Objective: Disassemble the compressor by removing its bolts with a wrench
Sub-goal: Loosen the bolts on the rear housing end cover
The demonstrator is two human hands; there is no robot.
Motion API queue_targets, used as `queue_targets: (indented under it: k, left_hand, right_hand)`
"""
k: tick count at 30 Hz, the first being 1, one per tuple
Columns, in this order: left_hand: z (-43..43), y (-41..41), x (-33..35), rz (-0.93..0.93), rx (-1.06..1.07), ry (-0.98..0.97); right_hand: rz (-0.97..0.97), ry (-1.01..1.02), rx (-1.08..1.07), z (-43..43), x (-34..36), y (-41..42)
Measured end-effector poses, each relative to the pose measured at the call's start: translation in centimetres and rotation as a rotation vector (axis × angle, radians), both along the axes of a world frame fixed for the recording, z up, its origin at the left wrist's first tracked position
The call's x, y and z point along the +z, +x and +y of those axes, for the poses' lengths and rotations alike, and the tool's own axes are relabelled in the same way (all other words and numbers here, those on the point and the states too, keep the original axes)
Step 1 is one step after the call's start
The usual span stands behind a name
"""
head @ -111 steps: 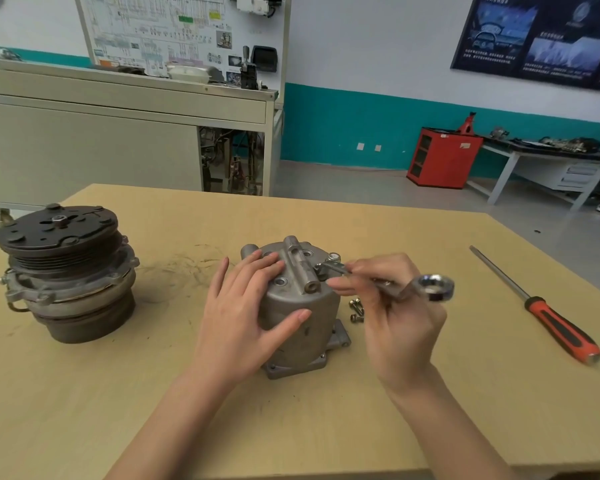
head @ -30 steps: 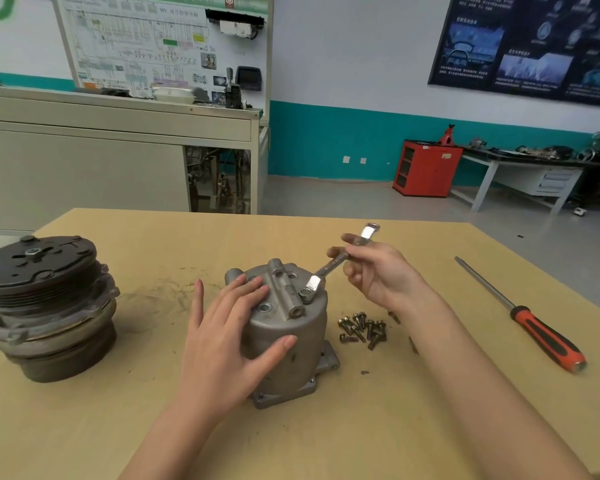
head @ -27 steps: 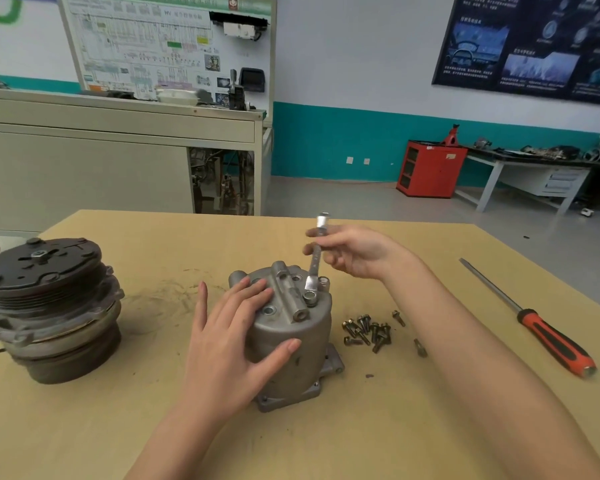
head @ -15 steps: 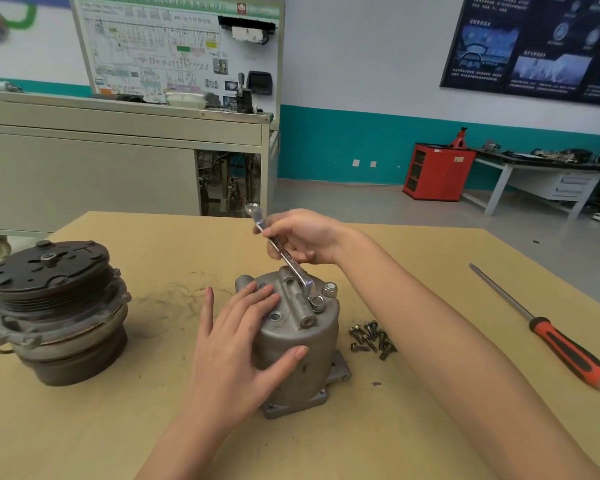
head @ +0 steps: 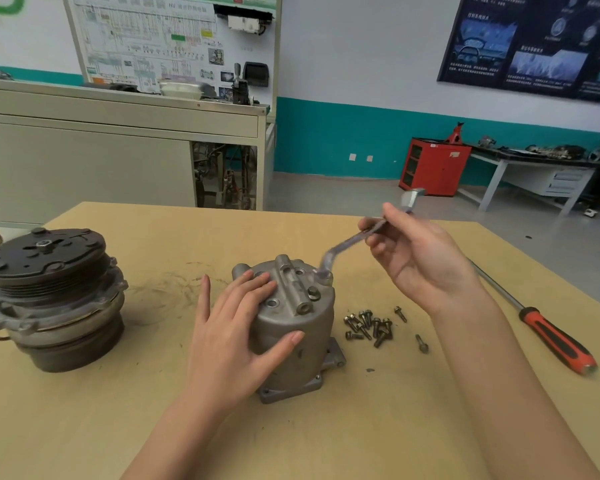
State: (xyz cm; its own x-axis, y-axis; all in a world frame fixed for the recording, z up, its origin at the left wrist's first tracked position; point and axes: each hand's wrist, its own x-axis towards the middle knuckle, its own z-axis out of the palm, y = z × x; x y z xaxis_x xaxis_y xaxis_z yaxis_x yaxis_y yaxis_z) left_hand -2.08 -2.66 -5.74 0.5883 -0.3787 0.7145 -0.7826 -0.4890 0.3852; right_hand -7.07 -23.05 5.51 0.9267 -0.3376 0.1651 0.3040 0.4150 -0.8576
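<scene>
The left hand [head: 232,337] lies open and flat against the compressor housing [head: 293,327], fingers spread over the top face and near-left wall, thumb pressed to the near side. It grips nothing; it bears on the housing only. The housing stands upright on its flanged base at the centre of the wooden table [head: 84,427], long axis vertical, ported top face tilted slightly toward the viewer.

To the right of the base, a cluster of loose bolts [head: 368,327] lies on the table, with single bolts just beyond it.

The right hand [head: 420,261] is raised to the right of and above the housing, fingers curled about the shank of the wrench [head: 352,242], palm partly turned toward the viewer. The wrench's long axis runs from lower left to upper right: its lower end sits at a bolt on the far-right edge of the housing top, and its free end projects past the fingers, up and away. The shank is motion-blurred.

At far left a pulley and clutch assembly [head: 49,296] stands apart. At right a screwdriver [head: 534,323] with a red handle lies on the table.
</scene>
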Motion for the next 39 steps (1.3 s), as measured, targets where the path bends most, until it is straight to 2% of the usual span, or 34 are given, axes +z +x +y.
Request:
queue_targets:
  k: [2,5,7,9,16,24,26,31,36,38,39]
  left_hand:
    - [0.0,-0.1,0.0,-0.001,-0.003,-0.001]
    - [0.1,-0.1,0.1,-0.010,0.003,0.011]
    - [0.1,-0.1,0.1,-0.011,0.005,0.007]
    - [0.1,-0.1,0.1,-0.009,0.003,-0.002]
    - [0.0,0.0,0.0,-0.019,0.010,0.003]
    - [0.0,-0.1,0.0,-0.008,0.009,0.001]
    - [0.0,-0.1,-0.1,-0.006,0.006,-0.001]
    - [0.0,-0.1,0.0,-0.008,0.010,-0.020]
    - [-0.1,-0.1,-0.1,-0.015,0.012,-0.027]
    - [0.0,0.0,-0.2,-0.017,0.019,-0.023]
    - [0.0,0.0,-0.3,-0.016,0.020,-0.023]
  right_hand:
    - [-0.124,-0.088,-0.179,0.7,-0.9,-1.5]
    - [-0.373,-0.426,-0.607,2.3,-3.3,-3.1]
    - [-0.562,-0.652,-0.719,3.3,-5.4,-3.5]
    - [-0.642,-0.849,-0.738,4.1,-7.7,-3.5]
    - [-0.664,-1.041,-0.679,5.4,-9.4,-4.2]
    - [-0.783,-1.531,-0.792,4.5,-9.1,-5.8]
    - [-0.774,-1.560,-0.793,4.2,-9.3,-6.1]
    - [-0.692,-1.429,-0.792,3.9,-8.9,-5.5]
    - [-0.787,-1.528,-0.712,4.1,-8.4,-5.2]
    - [-0.784,-1.419,-0.614,3.6,-8.6,-5.0]
    - [-0.734,-1.261,-0.552,3.4,-8.9,-4.9]
